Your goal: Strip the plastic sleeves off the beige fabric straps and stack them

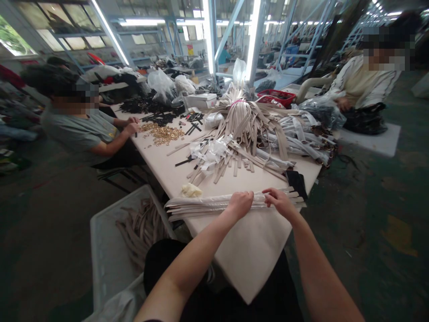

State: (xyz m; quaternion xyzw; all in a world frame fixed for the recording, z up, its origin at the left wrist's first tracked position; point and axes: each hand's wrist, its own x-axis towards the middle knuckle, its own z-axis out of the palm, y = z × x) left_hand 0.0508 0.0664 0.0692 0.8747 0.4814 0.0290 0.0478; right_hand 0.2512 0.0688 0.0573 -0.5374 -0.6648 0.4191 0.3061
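Note:
A flat bundle of beige straps in clear plastic [204, 206] lies across the near end of the cream table [251, 250]. My left hand [240, 205] grips the bundle from above, with its fingers curled over the plastic. My right hand [279, 202] holds the same bundle further right, near the protruding strap ends. A black flat piece [296, 183] sits just beyond my right hand. A heap of loose beige straps [241, 129] rises behind the bundle. A small crumpled cream item [191, 190] lies left of my hands.
A white plastic bin of beige straps [110, 232] stands at the table's near left. Two co-workers sit nearby: one at the left side sorting gold metal fittings [162, 133], another at the right with a black bag [365, 118]. A red tray [272, 97] lies beyond the heap.

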